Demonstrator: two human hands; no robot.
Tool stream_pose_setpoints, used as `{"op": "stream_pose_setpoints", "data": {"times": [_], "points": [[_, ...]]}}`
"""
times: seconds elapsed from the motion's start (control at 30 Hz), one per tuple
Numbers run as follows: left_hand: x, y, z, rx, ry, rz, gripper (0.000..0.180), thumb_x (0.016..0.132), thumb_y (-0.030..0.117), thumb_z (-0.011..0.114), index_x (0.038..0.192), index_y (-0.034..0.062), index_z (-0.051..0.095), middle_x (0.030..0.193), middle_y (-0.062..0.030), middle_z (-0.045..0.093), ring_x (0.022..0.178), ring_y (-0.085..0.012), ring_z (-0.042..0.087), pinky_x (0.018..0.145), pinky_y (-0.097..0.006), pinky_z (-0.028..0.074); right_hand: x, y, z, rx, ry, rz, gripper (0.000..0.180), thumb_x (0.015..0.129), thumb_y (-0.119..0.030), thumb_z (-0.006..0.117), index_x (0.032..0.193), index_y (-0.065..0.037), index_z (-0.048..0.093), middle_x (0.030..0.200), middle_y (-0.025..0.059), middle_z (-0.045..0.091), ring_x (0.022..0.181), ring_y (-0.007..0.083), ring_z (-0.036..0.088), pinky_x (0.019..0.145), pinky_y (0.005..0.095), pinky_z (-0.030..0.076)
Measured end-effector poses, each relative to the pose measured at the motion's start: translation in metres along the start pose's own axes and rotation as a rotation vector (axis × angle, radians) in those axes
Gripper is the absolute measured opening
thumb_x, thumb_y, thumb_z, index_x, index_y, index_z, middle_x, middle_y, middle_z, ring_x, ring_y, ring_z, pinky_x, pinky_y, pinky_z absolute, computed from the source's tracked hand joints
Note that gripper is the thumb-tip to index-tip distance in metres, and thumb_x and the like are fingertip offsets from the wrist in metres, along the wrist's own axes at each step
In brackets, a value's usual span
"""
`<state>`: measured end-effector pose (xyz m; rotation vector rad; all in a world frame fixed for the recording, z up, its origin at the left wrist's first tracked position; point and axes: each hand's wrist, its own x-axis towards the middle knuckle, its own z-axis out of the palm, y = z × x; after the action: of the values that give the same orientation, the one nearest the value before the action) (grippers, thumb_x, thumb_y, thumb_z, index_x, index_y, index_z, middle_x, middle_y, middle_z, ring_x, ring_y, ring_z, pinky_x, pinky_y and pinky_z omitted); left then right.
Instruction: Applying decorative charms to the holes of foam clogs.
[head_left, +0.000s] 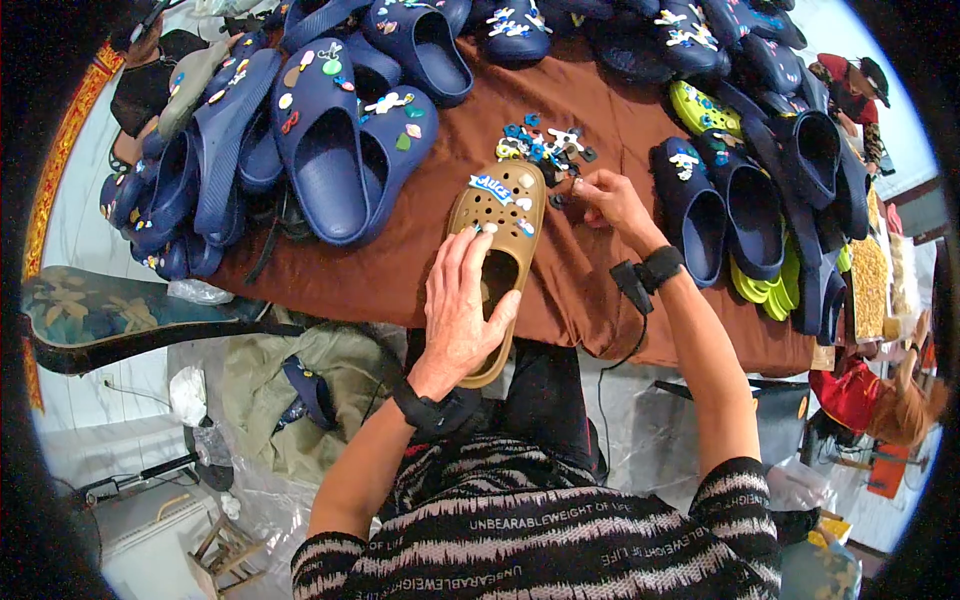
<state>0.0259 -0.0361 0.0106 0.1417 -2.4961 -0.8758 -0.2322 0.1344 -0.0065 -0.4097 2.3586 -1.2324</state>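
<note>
**Left hand gripping tan clog, right hand working beside charm pile**

I'm watching through the head camera. Clog is lying toe-away at the near edge of the brown cloth, heel reaching over the edge toward the person's lap. Left fingers are lying together over its upper, thumb spread across to the right rim, so I'm reading that as clamped on the clog. Upper is carrying a blue-and-white charm plus smaller pale ones. Right thumb and forefinger are bunching close, just right of the toe; I'm not able to tell whether they're pinching a piece. Navy clogs are crowding the left; more navy pairs are standing right, near a lime clog.
</note>
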Motion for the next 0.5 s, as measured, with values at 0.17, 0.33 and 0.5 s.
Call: {"op": "stream_pose_setpoints", "data": {"times": [0.17, 0.33, 0.5], "points": [[0.000, 0.000, -0.001, 0.020, -0.007, -0.001, 0.077, 0.082, 0.020, 0.073, 0.147, 0.0046, 0.035, 0.148, -0.0205, 0.039, 0.139, -0.0410, 0.035, 0.116, -0.050, 0.030, -0.046, -0.042, 0.006, 0.323, -0.442, -0.109, 0.026, 0.098, -0.031, 0.065, 0.098, -0.006, 0.068, 0.081, -0.0041, 0.063, 0.068, 0.0060, 0.058, 0.062, 0.0234, 0.049], [0.000, 0.000, -0.001, 0.018, -0.007, -0.004, 0.076, 0.082, 0.020, 0.073, 0.146, 0.0043, 0.036, 0.148, -0.0207, 0.039, 0.139, -0.0412, 0.035, 0.116, -0.050, 0.030, -0.053, -0.066, 0.021, 0.281, -0.501, -0.186, 0.027, 0.098, -0.032, 0.065, 0.094, -0.005, 0.069, 0.079, -0.0031, 0.063, 0.065, 0.0059, 0.057, 0.059, 0.0243, 0.047], [0.000, 0.000, -0.001, 0.027, 0.001, -0.006, 0.077, 0.081, 0.021, 0.075, 0.145, 0.0043, 0.036, 0.148, -0.0210, 0.039, 0.139, -0.0410, 0.035, 0.116, -0.050, 0.030, -0.026, -0.076, 0.026, 0.117, -0.391, -0.258, 0.024, 0.097, -0.026, 0.065, 0.090, -0.003, 0.068, 0.072, 0.0013, 0.063, 0.062, 0.0096, 0.058, 0.057, 0.0276, 0.048]]}}
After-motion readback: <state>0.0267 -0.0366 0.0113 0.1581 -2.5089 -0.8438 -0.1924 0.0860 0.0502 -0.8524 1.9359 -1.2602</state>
